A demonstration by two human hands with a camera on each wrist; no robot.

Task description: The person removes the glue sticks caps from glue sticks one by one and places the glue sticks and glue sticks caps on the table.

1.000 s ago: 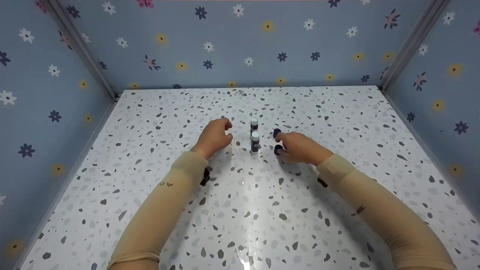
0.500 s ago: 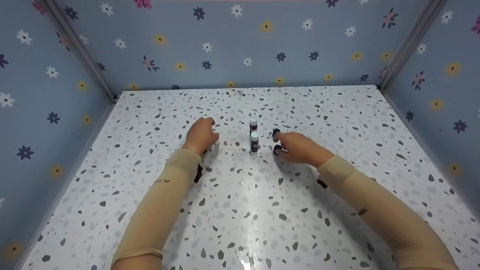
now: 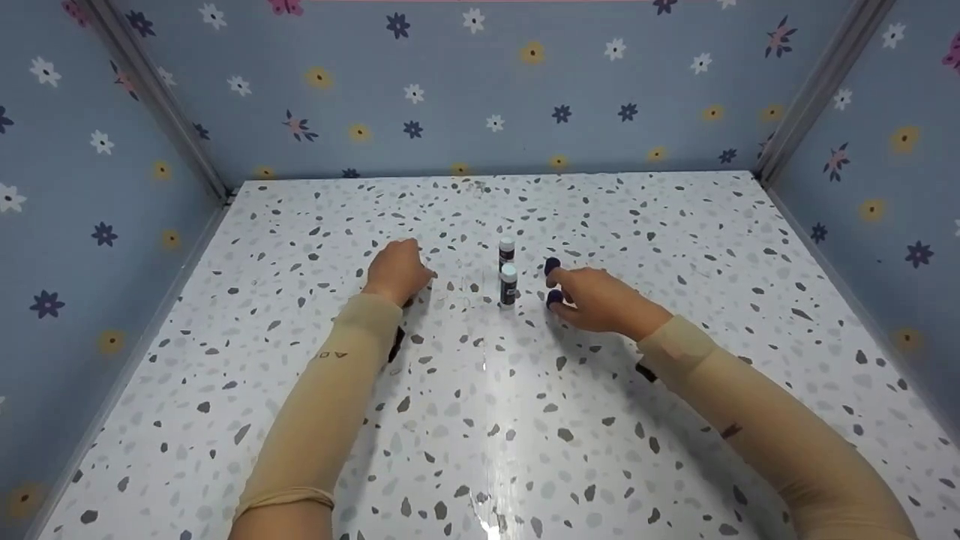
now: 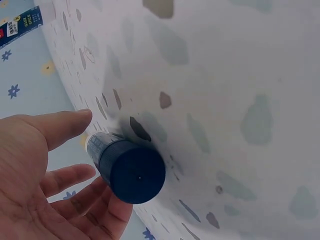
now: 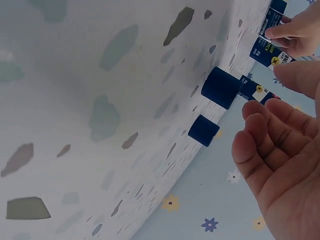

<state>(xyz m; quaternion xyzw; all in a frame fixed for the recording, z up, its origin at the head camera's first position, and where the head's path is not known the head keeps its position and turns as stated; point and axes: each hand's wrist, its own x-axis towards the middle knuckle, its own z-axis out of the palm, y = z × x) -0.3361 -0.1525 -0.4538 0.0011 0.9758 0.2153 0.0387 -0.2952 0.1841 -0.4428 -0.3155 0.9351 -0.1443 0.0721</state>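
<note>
Two uncapped glue sticks, a front one [image 3: 508,286] and a rear one [image 3: 507,246], stand upright mid-table. To their left, my left hand [image 3: 395,270] is lowered around another glue stick [image 4: 132,170], which lies along the table with its dark blue cap toward the wrist. In the left wrist view the thumb is straight above that stick, and loosely bent fingers pass behind it. My right hand [image 3: 604,300] is relaxed beside two loose dark blue caps, a nearer cap [image 3: 555,298] and a farther cap [image 3: 553,265], with its fingertips right at them.
The white table [image 3: 450,465] has a speckled stone pattern. A blue flowered panel [image 3: 480,82] closes off the back, with similar panels at left [image 3: 67,285] and right [image 3: 885,225]. Small black devices show under both wrists.
My left hand moved left, away from the upright sticks, then its fingers lowered and bent inward. The right hand barely shifted. The upright sticks and the caps stayed in place.
</note>
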